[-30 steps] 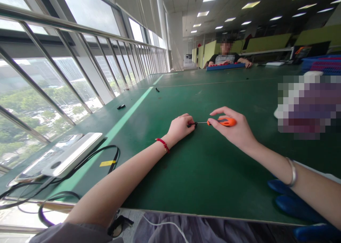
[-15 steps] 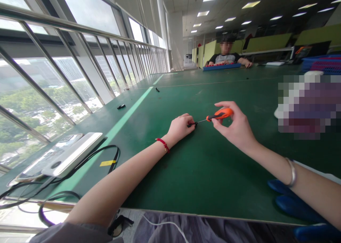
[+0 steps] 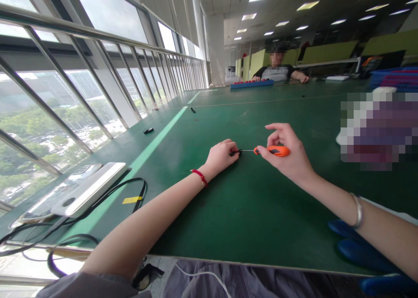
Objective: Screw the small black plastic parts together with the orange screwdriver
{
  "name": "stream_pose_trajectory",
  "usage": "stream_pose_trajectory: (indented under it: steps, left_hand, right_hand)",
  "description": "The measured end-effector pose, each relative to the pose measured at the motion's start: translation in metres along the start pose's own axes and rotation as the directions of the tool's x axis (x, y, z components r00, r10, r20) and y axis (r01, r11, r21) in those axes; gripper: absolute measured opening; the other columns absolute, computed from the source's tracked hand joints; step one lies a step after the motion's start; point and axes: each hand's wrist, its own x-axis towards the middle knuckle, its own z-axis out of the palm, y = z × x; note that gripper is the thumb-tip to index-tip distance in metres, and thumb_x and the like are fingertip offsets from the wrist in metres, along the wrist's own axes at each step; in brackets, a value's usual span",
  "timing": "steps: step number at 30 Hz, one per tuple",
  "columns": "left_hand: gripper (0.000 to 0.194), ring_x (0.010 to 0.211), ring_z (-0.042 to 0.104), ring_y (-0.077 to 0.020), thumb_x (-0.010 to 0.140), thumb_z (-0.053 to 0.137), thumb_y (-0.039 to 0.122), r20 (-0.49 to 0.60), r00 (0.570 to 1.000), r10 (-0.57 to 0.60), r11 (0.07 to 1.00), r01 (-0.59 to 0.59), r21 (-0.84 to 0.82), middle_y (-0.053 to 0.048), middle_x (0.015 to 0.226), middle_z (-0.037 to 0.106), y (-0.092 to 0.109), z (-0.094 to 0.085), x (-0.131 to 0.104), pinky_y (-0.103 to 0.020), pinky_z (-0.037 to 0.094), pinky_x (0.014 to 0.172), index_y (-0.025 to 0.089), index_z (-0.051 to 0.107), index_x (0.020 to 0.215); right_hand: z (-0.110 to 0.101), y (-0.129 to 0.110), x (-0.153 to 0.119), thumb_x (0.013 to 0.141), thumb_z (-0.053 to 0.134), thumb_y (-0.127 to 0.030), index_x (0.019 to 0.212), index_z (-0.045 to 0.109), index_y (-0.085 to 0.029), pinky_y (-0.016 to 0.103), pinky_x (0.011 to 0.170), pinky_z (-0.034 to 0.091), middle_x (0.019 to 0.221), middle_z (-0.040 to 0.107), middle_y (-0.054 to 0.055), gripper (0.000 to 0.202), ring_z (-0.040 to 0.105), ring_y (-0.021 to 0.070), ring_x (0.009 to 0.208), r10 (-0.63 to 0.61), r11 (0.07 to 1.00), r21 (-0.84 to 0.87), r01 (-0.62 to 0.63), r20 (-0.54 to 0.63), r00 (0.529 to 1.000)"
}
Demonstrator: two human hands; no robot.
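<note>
My left hand (image 3: 223, 153) rests on the green table (image 3: 235, 219), its fingers closed on a small black part (image 3: 234, 152) that they mostly cover. An orange and black screwdriver (image 3: 277, 151) lies nearly level, its thin shaft reaching left to the black part. I cannot make out exactly where its tip sits. My right hand (image 3: 289, 152) has the thumb against the near side of the handle and the palm behind its end. The index finger is raised off the handle and the other fingers are curled behind it.
A power bank (image 3: 91, 189) and a phone (image 3: 62, 193) with black cables lie at the left. Small black pieces (image 3: 148, 131) are by the pale green stripe. Across the table a person (image 3: 277, 71) sits behind a blue tray (image 3: 251, 84). A blue basket (image 3: 395, 78) stands far right.
The screwdriver handle has swung down and turned in my right hand, from tilted up to nearly level. My left hand stays put. Across the table, the blue tray has moved left.
</note>
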Motion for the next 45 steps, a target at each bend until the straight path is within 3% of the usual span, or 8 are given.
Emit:
stream_pose_trajectory:
  steps: [5,10,15,21,28,36,40,45]
  left_hand:
    - [0.014,0.076,0.061,-0.0156,0.078,0.053,0.024,-0.005,1.000,0.002,1.000,-0.002,0.001,-0.002,0.088,0.065,0.000,0.000,0.000,-0.025,0.045,0.063,0.019,0.066,0.079]
    - [0.013,0.075,0.060,-0.0152,0.078,0.053,0.025,-0.012,1.000,0.011,1.000,-0.011,0.002,-0.002,0.088,0.064,-0.002,0.001,0.000,-0.024,0.043,0.061,0.019,0.065,0.078]
    - [0.013,0.074,0.060,-0.0150,0.078,0.053,0.024,-0.023,0.999,0.023,1.000,-0.023,-0.003,-0.001,0.087,0.064,-0.002,0.002,0.000,-0.025,0.044,0.061,0.019,0.065,0.078]
    - [0.014,0.077,0.061,-0.0151,0.078,0.054,0.025,-0.001,1.000,-0.002,1.000,0.002,0.000,-0.002,0.090,0.065,0.000,0.001,0.000,-0.024,0.045,0.063,0.019,0.066,0.079]
    - [0.013,0.077,0.062,-0.0153,0.078,0.054,0.024,-0.006,1.000,0.002,1.000,-0.002,-0.002,-0.002,0.090,0.065,0.000,0.001,0.000,-0.024,0.046,0.064,0.019,0.066,0.079]
    - [0.013,0.077,0.061,-0.0152,0.078,0.054,0.023,-0.008,1.000,0.003,1.000,-0.003,-0.002,-0.002,0.090,0.065,-0.001,0.001,0.000,-0.024,0.044,0.062,0.018,0.065,0.079]
    - [0.013,0.078,0.061,-0.0151,0.079,0.053,0.023,-0.016,1.000,0.016,1.000,-0.016,0.008,-0.002,0.090,0.064,0.000,0.001,-0.001,-0.024,0.043,0.062,0.019,0.065,0.081]
    - [0.013,0.080,0.061,-0.0149,0.080,0.053,0.023,-0.025,1.000,0.012,1.000,-0.012,0.001,-0.001,0.090,0.064,0.000,0.003,-0.001,-0.024,0.043,0.062,0.020,0.065,0.082]
  right_hand:
    - [-0.001,-0.002,-0.002,0.078,0.062,-0.037,0.084,0.060,-0.022,0.029,0.058,0.046,0.076,0.064,0.002,0.016,0.061,0.0169,0.063,0.042,0.999,-0.030,-0.040,0.072,0.997]
    - [0.000,-0.002,-0.001,0.073,0.066,-0.028,0.105,0.053,-0.023,0.031,0.067,0.049,0.078,0.061,0.001,0.035,0.061,0.0179,0.069,-0.027,1.000,-0.015,0.027,-0.042,0.999]
    - [-0.001,0.000,-0.001,0.076,0.065,-0.038,0.095,0.056,-0.023,0.027,0.054,0.044,0.061,0.054,-0.003,0.026,0.057,0.0156,0.055,0.062,0.998,-0.011,-0.061,0.071,0.996]
    - [0.001,0.001,-0.001,0.073,0.065,-0.026,0.109,0.050,-0.022,0.029,0.067,0.048,0.081,0.057,0.001,0.039,0.061,0.0175,0.073,-0.049,0.999,0.016,0.050,-0.057,0.997]
    - [-0.002,-0.003,-0.002,0.079,0.061,-0.038,0.093,0.055,-0.022,0.027,0.051,0.039,0.053,0.050,-0.005,0.022,0.049,0.0131,0.047,0.093,0.996,-0.015,-0.092,0.095,0.991]
    - [-0.002,-0.003,0.000,0.073,0.063,-0.028,0.106,0.052,-0.021,0.028,0.062,0.046,0.072,0.058,-0.001,0.035,0.056,0.0154,0.061,-0.005,1.000,-0.008,0.005,-0.031,1.000]
    - [-0.005,0.000,0.002,0.083,0.053,-0.034,0.081,0.060,-0.021,0.027,0.055,0.041,0.063,0.060,0.000,0.015,0.054,0.0145,0.055,0.034,0.999,-0.027,-0.030,0.141,0.989]
    - [-0.009,0.002,0.005,0.084,0.051,-0.033,0.075,0.063,-0.020,0.027,0.056,0.040,0.069,0.066,0.002,0.020,0.058,0.0155,0.061,-0.021,0.996,-0.088,0.033,0.132,0.991]
